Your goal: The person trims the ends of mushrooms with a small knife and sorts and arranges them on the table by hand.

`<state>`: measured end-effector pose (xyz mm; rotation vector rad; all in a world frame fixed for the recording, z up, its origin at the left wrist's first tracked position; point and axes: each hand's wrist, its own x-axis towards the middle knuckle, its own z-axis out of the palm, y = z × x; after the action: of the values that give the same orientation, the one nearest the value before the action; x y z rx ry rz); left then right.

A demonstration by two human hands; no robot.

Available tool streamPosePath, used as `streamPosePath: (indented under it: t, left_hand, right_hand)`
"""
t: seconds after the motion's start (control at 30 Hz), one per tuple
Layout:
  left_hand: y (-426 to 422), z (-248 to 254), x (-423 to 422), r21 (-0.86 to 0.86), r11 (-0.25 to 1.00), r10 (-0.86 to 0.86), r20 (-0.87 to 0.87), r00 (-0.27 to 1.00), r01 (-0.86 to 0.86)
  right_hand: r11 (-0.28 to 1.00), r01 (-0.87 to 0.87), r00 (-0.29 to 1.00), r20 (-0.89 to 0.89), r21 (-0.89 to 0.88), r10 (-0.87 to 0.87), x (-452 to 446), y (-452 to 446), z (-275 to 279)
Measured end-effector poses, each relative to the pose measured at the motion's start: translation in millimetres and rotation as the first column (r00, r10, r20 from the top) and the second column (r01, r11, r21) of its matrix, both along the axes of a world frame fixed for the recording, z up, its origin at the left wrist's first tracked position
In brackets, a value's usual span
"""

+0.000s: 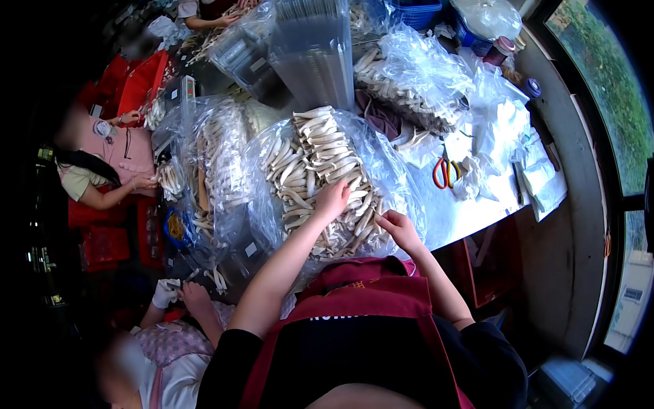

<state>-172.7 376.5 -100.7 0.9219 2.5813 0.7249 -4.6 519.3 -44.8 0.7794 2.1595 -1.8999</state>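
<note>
A large pile of long, pale mushrooms [320, 146] lies on an opened clear plastic bag [402, 180] right in front of me. My left hand [332, 200] reaches into the middle of the pile, its fingers curled down onto a mushroom and partly hidden. At the pile's right edge my right hand [400, 230] is closed, thumb and forefinger pinched at the end of a mushroom [377, 213]. Other mushrooms lie directly under and between both hands, some in neat rows toward the far side.
Behind the pile rises a tall stack of clear plastic trays [310, 54]. Another bag of mushrooms [415, 82] stands at the back right, near scissors [446, 173]. Co-workers are at the left, beside a scale [187, 88] and red crates [143, 82].
</note>
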Motion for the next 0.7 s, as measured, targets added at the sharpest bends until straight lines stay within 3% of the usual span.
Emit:
streamPosePath:
  t: [0.03,0.1,0.2,0.27,0.33,0.4,0.47,0.6,0.7]
  left_hand:
    - [2,2,-1,-0.001,1.000,-0.004,0.001,1.000,0.004]
    - [5,7,0,-0.087,0.996,0.021,0.172,0.985,-0.006]
    - [2,5,1,-0.042,0.999,-0.021,0.262,0.965,0.033]
    - [-4,-11,-1,0.015,0.999,-0.049,0.216,0.975,0.046]
    - [-6,-13,-2,0.042,0.994,0.095,0.187,0.978,-0.104]
    - [-5,-7,-6,0.037,0.994,0.098,0.167,0.981,-0.106]
    - [8,27,-3,-0.199,0.980,0.052,0.229,0.972,-0.005]
    - [16,21,13,-0.211,0.959,-0.202,-0.057,0.978,0.186]
    - [15,18,14,-0.187,0.974,-0.159,-0.162,0.974,0.128]
  right_hand:
    - [1.000,0.005,1.000,-0.007,0.000,-0.005,0,0,0]
    - [1.000,0.013,1.000,-0.011,-0.002,-0.013,2,0,-3]
    - [1.000,0.023,1.000,-0.003,-0.010,-0.023,6,1,-11]
    - [0.999,0.038,0.999,-0.014,-0.018,-0.038,8,1,-14]
    - [0.998,0.044,0.999,-0.021,-0.033,-0.045,9,0,-19]
    - [0.998,0.050,0.998,-0.027,-0.047,-0.051,10,-1,-21]
    - [0.999,0.040,0.999,-0.007,-0.029,-0.041,7,-1,-15]
    - [0.999,0.033,0.999,-0.028,-0.024,-0.034,0,-3,0]
    - [0.998,0.046,0.999,-0.022,-0.042,-0.047,-2,-2,8]
